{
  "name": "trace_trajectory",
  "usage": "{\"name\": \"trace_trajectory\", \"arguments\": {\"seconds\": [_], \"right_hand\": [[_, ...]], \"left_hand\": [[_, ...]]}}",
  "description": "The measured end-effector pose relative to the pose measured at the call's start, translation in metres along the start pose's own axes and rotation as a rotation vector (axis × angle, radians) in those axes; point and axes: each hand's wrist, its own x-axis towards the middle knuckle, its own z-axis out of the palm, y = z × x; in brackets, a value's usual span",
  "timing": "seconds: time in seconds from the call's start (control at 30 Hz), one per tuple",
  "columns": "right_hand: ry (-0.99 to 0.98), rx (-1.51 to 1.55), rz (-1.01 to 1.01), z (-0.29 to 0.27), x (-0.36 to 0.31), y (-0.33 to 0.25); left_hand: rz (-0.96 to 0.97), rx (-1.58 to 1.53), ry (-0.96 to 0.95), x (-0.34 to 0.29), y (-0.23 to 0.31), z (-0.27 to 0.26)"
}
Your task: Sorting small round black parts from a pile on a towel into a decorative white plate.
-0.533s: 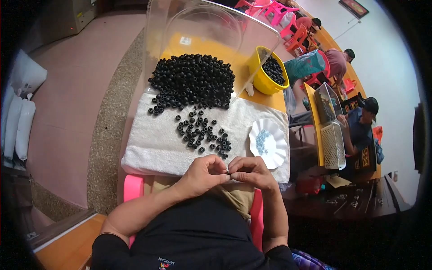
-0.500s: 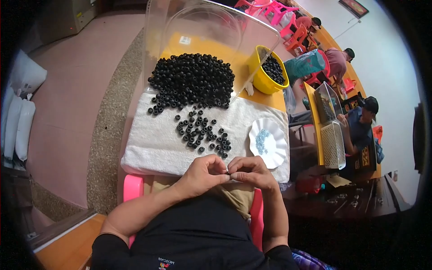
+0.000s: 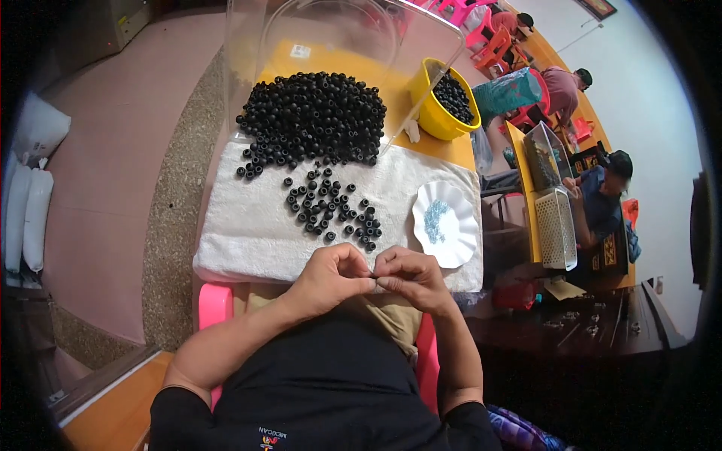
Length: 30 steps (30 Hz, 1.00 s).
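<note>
My left hand [image 3: 329,275] and my right hand [image 3: 415,278] meet at the near edge of the white towel [image 3: 244,244], both closed in a pinch. Between their fingertips is a small dark piece [image 3: 374,276], mostly hidden, so its kind does not show. Beyond my hands, several loose black beads [image 3: 316,207] with holes lie scattered on the towel. Farther back a large heap of the same black beads [image 3: 312,116] spills out of a clear plastic bin [image 3: 244,45]. To the right, a white wavy-rimmed dish [image 3: 460,239] holds small pale-blue bits [image 3: 436,219].
A yellow tub [image 3: 445,128] of black pieces stands at the back right, beside the bin. Farther right a person [image 3: 605,195] sits by a white perforated basket [image 3: 556,229]; other people work behind. White sacks [image 3: 35,218] stand at far left. I sit in a pink chair [image 3: 216,304].
The whole view has shifted slightly, so the table and beads sit a little higher and farther left. My hands stay pinched together at the towel's near edge.
</note>
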Motion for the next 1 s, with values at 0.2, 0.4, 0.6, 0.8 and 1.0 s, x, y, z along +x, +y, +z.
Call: {"name": "trace_trajectory", "arguments": {"seconds": [0.2, 0.4, 0.6, 0.8, 1.0], "right_hand": [[0.218, -0.312, -0.27, 0.023, -0.004, 0.006], [0.323, -0.608, -0.481, 0.034, -0.004, 0.005], [0.409, -0.676, -0.555, 0.039, -0.003, 0.014], [0.424, -0.703, -0.564, 0.042, -0.004, 0.011], [0.395, -0.718, -0.604, 0.04, -0.003, 0.002]], "left_hand": [[-0.046, -0.13, 0.074, 0.001, 0.002, -0.001], [-0.075, -0.185, 0.101, 0.0, 0.006, 0.001], [-0.065, -0.224, 0.11, -0.001, 0.005, 0.001], [-0.064, -0.212, 0.12, 0.0, 0.001, 0.002], [-0.074, -0.212, 0.086, -0.003, 0.009, 0.006]]}}
